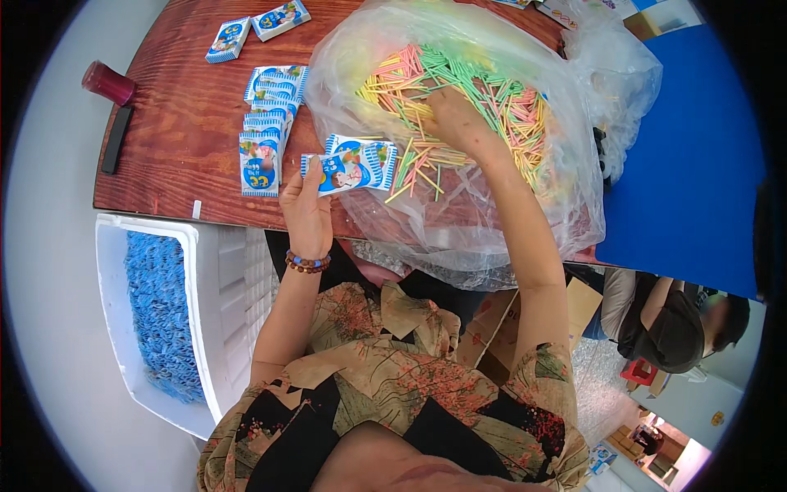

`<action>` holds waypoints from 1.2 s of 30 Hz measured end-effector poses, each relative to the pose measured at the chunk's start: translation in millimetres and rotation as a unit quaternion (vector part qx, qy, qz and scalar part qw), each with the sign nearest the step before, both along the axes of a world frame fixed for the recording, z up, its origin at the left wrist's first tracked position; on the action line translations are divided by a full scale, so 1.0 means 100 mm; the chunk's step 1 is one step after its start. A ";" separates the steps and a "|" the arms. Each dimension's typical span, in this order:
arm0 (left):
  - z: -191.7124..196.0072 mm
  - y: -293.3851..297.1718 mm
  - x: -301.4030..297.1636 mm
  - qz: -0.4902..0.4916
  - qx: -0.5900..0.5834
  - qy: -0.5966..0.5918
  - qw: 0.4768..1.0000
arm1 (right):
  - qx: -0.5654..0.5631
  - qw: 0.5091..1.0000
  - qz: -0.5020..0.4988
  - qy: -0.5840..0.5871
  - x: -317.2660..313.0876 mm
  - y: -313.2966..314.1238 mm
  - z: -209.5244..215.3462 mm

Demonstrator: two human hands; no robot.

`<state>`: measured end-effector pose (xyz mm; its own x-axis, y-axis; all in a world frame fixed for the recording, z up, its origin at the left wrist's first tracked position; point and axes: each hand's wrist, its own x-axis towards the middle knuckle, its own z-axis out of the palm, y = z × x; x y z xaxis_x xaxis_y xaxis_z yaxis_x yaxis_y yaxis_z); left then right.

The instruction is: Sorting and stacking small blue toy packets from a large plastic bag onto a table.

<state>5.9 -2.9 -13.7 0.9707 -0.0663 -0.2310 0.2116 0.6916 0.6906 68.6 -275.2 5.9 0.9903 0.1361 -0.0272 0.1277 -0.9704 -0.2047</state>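
Observation:
My left hand (pixel 307 205) pinches a small blue-and-white packet (pixel 348 172) between thumb and fingers, over the table's front edge. More packets of the same kind (pixel 385 156) lie just behind it, against the bag. My right hand (pixel 456 119) reaches into a large clear plastic bag (pixel 344 74) spread open on the table. Inside lie many thin pastel sticks (pixel 459 70) in green, pink, yellow and orange. The right fingers are curled down among the sticks at the bag's left side, their tips partly hidden. A row of overlapping packets (pixel 261 164) lies left of the bag.
Two small boxes (pixel 228 39) sit at the back left of the red-brown wooden table (pixel 176 107). A dark red cup (pixel 108 83) and a black bar (pixel 117 139) are near its left edge. Below stands a white foam box (pixel 193 320) of blue wrappers. A blue surface (pixel 680 164) adjoins at right.

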 end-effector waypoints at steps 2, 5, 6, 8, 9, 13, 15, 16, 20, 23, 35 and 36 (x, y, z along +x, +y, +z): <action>-0.03 0.00 -0.01 0.001 -0.002 -0.003 1.000 | -0.033 0.999 0.001 0.005 -0.01 0.06 0.01; -0.01 -0.01 -0.01 0.002 -0.007 -0.001 1.000 | -0.096 0.993 0.031 -0.063 -0.03 0.04 -0.07; 0.00 -0.02 -0.01 0.002 -0.010 0.004 1.000 | -0.074 0.995 0.023 -0.068 -0.03 -0.01 -0.11; -0.03 0.01 0.01 -0.002 -0.010 -0.001 1.000 | -0.050 0.996 0.017 -0.074 -0.04 -0.08 -0.12; -0.04 0.02 0.01 -0.005 -0.008 -0.007 1.000 | 0.033 0.998 -0.022 -0.039 -0.05 -0.10 -0.10; -0.04 0.02 0.00 -0.001 -0.002 0.006 1.000 | 0.443 0.888 -0.121 -0.005 -0.14 -0.08 -0.12; -0.04 0.00 0.00 -0.012 -0.007 -0.005 1.000 | 0.539 0.830 -0.145 -0.016 -0.17 -0.05 -0.15; -0.03 -0.01 -0.01 -0.014 -0.007 -0.005 1.000 | 0.627 0.761 -0.165 -0.026 -0.17 -0.02 -0.17; 0.00 -0.01 -0.01 -0.015 -0.002 -0.005 1.000 | 0.667 0.725 -0.129 -0.113 -0.28 0.15 -0.26; -0.02 -0.01 -0.03 -0.016 0.000 -0.006 1.000 | 0.510 0.839 -0.171 -0.084 -0.34 0.16 -0.30; -0.01 -0.05 -0.03 -0.027 0.001 -0.004 1.000 | 0.448 0.873 -0.127 -0.144 -0.29 0.13 -0.43; 0.00 -0.06 -0.04 -0.021 0.005 0.005 1.000 | 0.489 0.849 -0.149 -0.134 -0.29 0.12 -0.45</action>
